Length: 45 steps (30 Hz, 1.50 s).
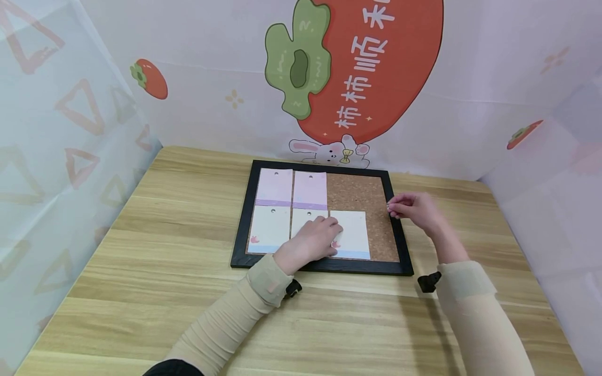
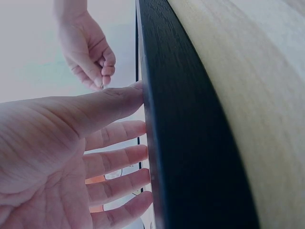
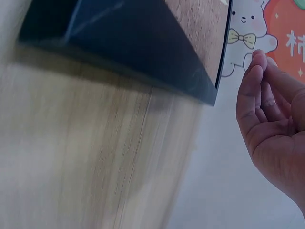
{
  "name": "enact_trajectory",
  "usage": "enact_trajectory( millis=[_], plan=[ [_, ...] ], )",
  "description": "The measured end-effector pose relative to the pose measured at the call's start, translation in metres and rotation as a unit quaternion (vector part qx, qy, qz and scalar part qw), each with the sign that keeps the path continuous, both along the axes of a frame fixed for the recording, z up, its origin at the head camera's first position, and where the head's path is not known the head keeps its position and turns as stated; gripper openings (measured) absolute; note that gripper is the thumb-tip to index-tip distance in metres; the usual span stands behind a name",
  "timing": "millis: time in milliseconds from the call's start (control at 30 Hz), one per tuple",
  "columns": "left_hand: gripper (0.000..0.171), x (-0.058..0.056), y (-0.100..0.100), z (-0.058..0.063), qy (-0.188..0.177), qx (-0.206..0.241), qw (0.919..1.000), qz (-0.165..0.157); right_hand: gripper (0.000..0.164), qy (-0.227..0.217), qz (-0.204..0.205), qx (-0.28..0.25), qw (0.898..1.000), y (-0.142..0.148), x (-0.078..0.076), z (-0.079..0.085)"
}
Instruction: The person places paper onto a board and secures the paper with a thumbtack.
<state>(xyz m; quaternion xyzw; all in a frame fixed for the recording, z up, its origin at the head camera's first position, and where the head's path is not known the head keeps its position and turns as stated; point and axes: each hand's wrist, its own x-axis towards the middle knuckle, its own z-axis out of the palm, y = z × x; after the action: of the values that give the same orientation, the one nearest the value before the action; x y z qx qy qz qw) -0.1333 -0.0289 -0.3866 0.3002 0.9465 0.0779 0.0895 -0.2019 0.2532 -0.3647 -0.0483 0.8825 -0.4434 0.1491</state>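
Note:
My left hand (image 1: 314, 237) rests on the lower row of a framed cork board (image 1: 357, 190). Its fingers (image 2: 116, 160) are spread and fairly straight, their tips touching the surface around the left edge of a white note card (image 1: 350, 230). No thumbtack shows on that card's top edge. Over the board's right frame, my right hand (image 1: 414, 209) pinches a small shiny thumbtack (image 1: 389, 208) between thumb and fingertips, held above the surface. In the right wrist view the fingertips hide it. Another white card (image 1: 308, 218) lies partly under my left hand.
Two purple cards, left (image 1: 274, 187) and right (image 1: 310, 189), fill the upper left of the board, each with a silver tack. A tacked white card (image 1: 270, 230) lies below. The black frame (image 1: 324, 265) sits on a wooden table (image 1: 141, 271) before a printed cloth backdrop (image 1: 211, 68).

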Motion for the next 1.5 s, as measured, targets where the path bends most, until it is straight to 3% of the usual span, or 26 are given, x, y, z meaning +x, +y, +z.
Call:
enact_trajectory(
  millis=[300,900,1500],
  plan=[
    [0.043,-0.001,0.000,-0.002,0.006,-0.003,1.0000,-0.003,0.026,-0.031,0.012,0.017,0.999,-0.026,-0.005,-0.006],
    [0.050,-0.003,0.001,-0.001,-0.010,-0.014,0.9999,0.000,0.022,-0.031,0.072,0.048,0.996,-0.060,-0.008,-0.009],
    [0.050,-0.004,0.001,-0.001,-0.009,-0.012,0.9999,0.001,0.021,-0.061,0.061,0.045,0.995,-0.079,-0.011,-0.021]
  ],
)
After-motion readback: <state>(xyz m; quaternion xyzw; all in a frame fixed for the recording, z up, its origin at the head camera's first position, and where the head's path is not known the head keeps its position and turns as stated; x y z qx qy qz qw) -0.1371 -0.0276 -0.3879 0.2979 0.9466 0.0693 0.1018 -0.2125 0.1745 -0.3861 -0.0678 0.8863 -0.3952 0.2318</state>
